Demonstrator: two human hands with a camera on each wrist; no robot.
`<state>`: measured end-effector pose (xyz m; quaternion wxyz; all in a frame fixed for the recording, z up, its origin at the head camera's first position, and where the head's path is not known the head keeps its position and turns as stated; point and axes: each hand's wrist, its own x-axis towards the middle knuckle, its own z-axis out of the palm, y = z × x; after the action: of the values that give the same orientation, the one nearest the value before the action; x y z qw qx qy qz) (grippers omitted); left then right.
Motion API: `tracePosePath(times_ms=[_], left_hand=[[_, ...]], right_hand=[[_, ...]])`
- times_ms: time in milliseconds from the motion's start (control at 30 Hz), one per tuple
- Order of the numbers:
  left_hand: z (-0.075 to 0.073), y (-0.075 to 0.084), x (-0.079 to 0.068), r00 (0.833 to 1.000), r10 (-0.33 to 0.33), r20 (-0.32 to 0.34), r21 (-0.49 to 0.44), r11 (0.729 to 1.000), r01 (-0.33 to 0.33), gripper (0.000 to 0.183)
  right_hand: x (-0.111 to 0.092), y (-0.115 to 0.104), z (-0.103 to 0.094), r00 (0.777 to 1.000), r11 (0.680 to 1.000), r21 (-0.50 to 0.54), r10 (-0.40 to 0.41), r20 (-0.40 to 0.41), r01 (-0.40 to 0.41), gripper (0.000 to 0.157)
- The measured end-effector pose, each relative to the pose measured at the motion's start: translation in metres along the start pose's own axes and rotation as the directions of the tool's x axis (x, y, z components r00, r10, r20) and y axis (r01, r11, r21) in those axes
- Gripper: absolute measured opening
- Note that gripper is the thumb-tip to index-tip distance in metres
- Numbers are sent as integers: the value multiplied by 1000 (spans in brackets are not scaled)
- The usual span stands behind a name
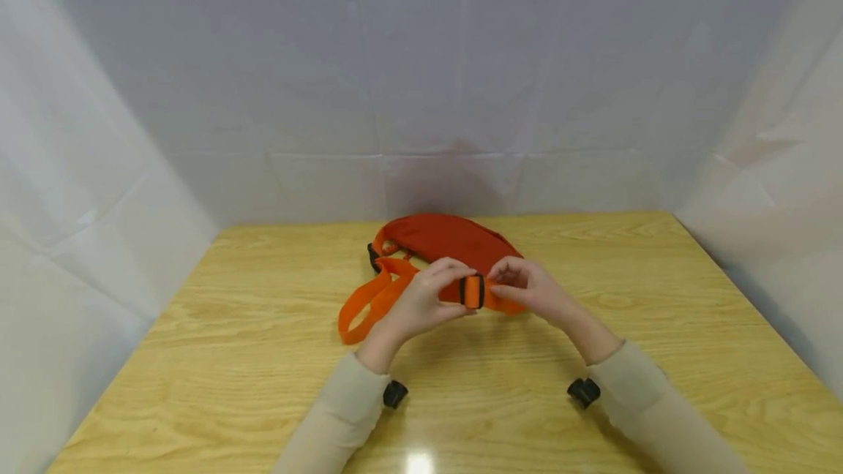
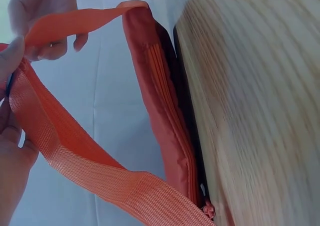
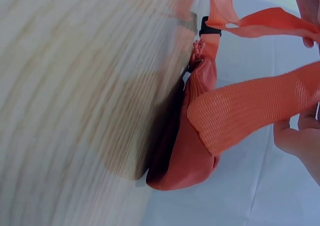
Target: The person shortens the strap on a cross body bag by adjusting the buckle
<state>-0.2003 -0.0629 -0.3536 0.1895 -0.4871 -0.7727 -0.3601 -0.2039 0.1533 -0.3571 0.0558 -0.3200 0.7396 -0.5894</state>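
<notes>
A red waist bag [image 1: 451, 238] lies on the table with its orange strap [image 1: 356, 313] looped out to the left. My left hand [image 1: 421, 302] holds a black strap slider [image 1: 472, 292] between thumb and fingers, with orange webbing threaded through it. Just right of the slider, my right hand [image 1: 536, 291] pinches the strap. In the left wrist view, the strap [image 2: 85, 166] runs from the left hand [image 2: 12, 156] down toward the bag [image 2: 155, 121]. A black side buckle [image 3: 210, 28] joins strap and bag in the right wrist view; the right hand [image 3: 302, 143] is partly cut off.
The bag rests on a wood-grain table [image 1: 263, 371] near its far edge. White sheeting [image 1: 421, 79] hangs behind the table and along both sides. Each sleeve has a small black wrist camera [image 1: 395, 393] beside it.
</notes>
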Motion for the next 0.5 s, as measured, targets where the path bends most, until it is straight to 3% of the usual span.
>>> tracePosePath(times_ms=[167,500], left_hand=[[-2,-1,-1,1000,-8,-6,6,1000,8,46],[0,-2,-1,1000,14,-5,-42,999,-14,46]], right_hand=[[-1,5,-3,996,998,26,-67,66,65,19],[-2,7,-5,1000,1000,-13,-8,17,8,19]])
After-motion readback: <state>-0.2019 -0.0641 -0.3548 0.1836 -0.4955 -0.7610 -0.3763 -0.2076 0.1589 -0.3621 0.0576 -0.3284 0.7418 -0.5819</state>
